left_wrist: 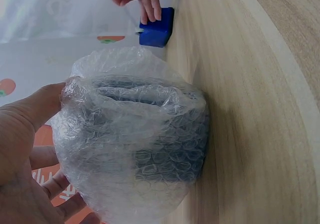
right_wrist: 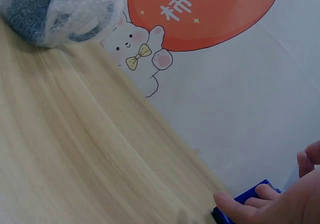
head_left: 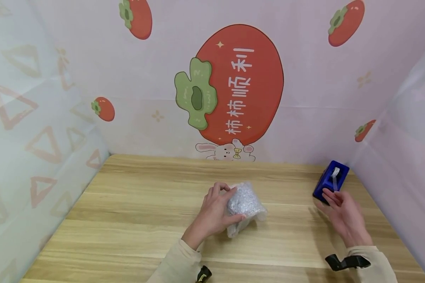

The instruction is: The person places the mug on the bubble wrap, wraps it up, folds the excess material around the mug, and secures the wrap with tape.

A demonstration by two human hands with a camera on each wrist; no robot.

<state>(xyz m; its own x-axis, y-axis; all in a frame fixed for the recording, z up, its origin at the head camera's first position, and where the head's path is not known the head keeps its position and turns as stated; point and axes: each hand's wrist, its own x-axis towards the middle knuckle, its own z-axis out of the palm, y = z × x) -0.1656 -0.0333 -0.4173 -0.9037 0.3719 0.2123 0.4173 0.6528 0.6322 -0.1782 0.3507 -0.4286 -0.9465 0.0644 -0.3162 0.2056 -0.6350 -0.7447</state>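
A bundle of clear bubble wrap (head_left: 245, 202), with something dark inside, stands on the wooden table; what it encloses cannot be made out. My left hand (head_left: 216, 210) grips its left side, thumb near and fingers behind, and in the left wrist view the wrap's folded end gapes a little. At the right, my right hand (head_left: 345, 216) is at the near end of a blue tape dispenser (head_left: 334, 175). A strip of clear tape (head_left: 335, 184) runs from the roll to this hand, whose thumb and forefinger pinch it. Its other fingers touch or overlap the dispenser.
The wooden table (head_left: 127, 220) meets a printed back cloth (head_left: 304, 129) with persimmons and a rabbit. Cloth walls (head_left: 32, 129) close in both sides, and the dispenser stands near the back right corner.
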